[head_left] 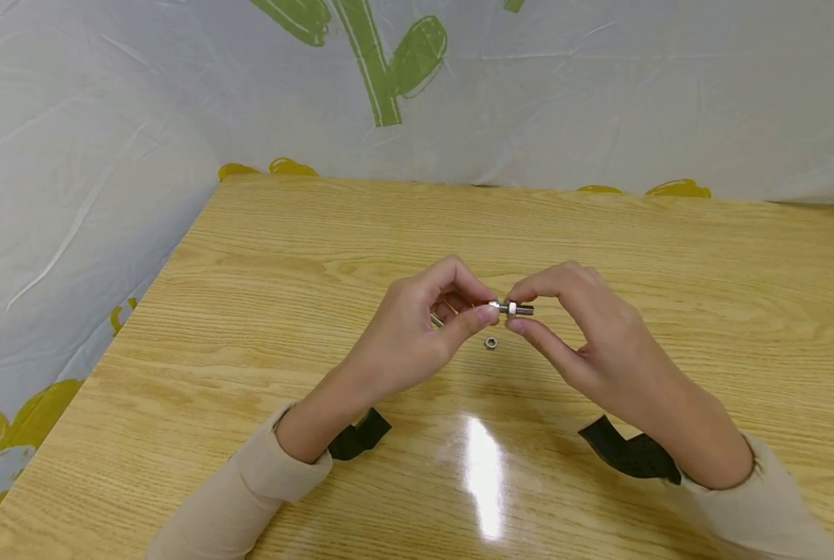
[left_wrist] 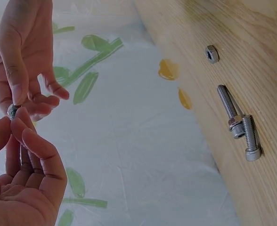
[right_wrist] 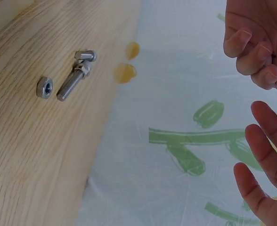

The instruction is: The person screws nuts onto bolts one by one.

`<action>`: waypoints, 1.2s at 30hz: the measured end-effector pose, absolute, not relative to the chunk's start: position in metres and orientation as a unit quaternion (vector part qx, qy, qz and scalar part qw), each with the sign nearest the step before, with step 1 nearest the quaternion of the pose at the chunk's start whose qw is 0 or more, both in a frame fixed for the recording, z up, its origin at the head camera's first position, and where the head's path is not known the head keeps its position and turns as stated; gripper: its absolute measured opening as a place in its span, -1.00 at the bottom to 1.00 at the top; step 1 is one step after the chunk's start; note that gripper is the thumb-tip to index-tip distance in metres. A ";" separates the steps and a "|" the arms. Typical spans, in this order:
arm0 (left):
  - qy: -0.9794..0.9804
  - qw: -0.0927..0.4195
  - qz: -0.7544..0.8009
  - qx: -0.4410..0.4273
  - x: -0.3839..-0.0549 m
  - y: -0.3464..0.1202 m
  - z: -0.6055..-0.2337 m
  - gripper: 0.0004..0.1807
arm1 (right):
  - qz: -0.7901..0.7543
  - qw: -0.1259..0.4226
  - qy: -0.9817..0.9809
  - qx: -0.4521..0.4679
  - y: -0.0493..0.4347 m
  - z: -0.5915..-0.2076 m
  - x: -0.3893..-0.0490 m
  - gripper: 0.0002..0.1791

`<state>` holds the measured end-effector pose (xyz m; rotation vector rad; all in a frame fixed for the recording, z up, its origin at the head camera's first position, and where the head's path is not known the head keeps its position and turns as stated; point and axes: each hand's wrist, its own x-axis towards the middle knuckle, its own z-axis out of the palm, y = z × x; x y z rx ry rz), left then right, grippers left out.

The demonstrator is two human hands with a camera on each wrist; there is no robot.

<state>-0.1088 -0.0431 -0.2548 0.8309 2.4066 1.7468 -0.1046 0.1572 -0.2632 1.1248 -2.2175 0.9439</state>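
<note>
A steel bolt [head_left: 525, 309] lies level between the two hands in the head view. The left hand [head_left: 420, 330] pinches its left end between thumb and forefinger. On the thread sits a hex nut [head_left: 512, 310], which the right hand [head_left: 595, 334] grips with thumb and forefinger; the bolt's tip sticks out to the right. A loose hex nut [head_left: 490, 342] rests on the table just below the hands. In both wrist views the fingers hide most of the held bolt.
On the wooden table [head_left: 305, 241] lie a bolt with a nut on it [left_wrist: 227, 101] and a second socket-head bolt [left_wrist: 252, 141], touching. A patterned sheet [head_left: 564, 93] hangs behind the table. Dark straps [head_left: 630, 455] stick out by the wrists.
</note>
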 end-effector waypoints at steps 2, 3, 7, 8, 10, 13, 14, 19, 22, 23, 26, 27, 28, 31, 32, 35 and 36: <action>0.779 0.028 0.566 0.268 -0.109 -0.043 -0.255 -0.91 | 0.343 0.232 -0.813 0.408 0.158 -0.263 -0.104 -0.53; 0.779 0.029 0.567 0.268 -0.109 -0.043 -0.255 -0.91 | 0.341 0.227 -0.816 0.406 0.158 -0.263 -0.104 -0.52; 0.777 0.030 0.568 0.268 -0.109 -0.043 -0.255 -0.91 | 0.332 0.202 -0.832 0.396 0.158 -0.263 -0.104 -0.53; 0.777 0.030 0.568 0.269 -0.109 -0.043 -0.255 -0.91 | 0.330 0.197 -0.834 0.395 0.158 -0.263 -0.104 -0.54; 0.777 0.030 0.568 0.271 -0.108 -0.043 -0.256 -0.91 | 0.330 0.193 -0.836 0.394 0.157 -0.264 -0.105 -0.57; 0.778 0.030 0.566 0.273 -0.108 -0.042 -0.256 -0.91 | 0.331 0.201 -0.834 0.393 0.157 -0.265 -0.105 -0.56; 0.778 0.030 0.565 0.273 -0.108 -0.042 -0.256 -0.91 | 0.333 0.204 -0.833 0.391 0.157 -0.265 -0.105 -0.56; 0.778 0.028 0.567 0.270 -0.108 -0.042 -0.256 -0.90 | 0.341 0.203 -0.840 0.371 0.159 -0.264 -0.103 -0.62; 0.780 0.023 0.565 0.269 -0.109 -0.043 -0.256 -0.90 | 0.345 0.204 -0.838 0.369 0.160 -0.262 -0.103 -0.53; 0.780 0.022 0.564 0.269 -0.109 -0.043 -0.256 -0.90 | 0.346 0.210 -0.834 0.374 0.159 -0.261 -0.103 -0.52; 0.780 0.022 0.564 0.270 -0.109 -0.043 -0.255 -0.90 | 0.346 0.234 -0.818 0.395 0.158 -0.261 -0.104 -0.51; 0.780 0.023 0.565 0.270 -0.109 -0.043 -0.255 -0.90 | 0.345 0.244 -0.813 0.402 0.157 -0.261 -0.104 -0.52; 0.779 0.023 0.565 0.270 -0.109 -0.043 -0.255 -0.90 | 0.344 0.252 -0.808 0.407 0.157 -0.261 -0.104 -0.53; 0.779 0.025 0.565 0.270 -0.109 -0.043 -0.255 -0.90 | 0.342 0.260 -0.805 0.408 0.156 -0.261 -0.105 -0.55; 0.779 0.026 0.566 0.270 -0.109 -0.043 -0.255 -0.90 | 0.343 0.261 -0.805 0.408 0.156 -0.261 -0.105 -0.55; 0.780 0.026 0.565 0.269 -0.109 -0.043 -0.255 -0.89 | 0.345 0.253 -0.809 0.404 0.157 -0.262 -0.104 -0.55; 0.780 0.027 0.565 0.268 -0.109 -0.043 -0.255 -0.89 | 0.345 0.250 -0.811 0.402 0.157 -0.262 -0.104 -0.54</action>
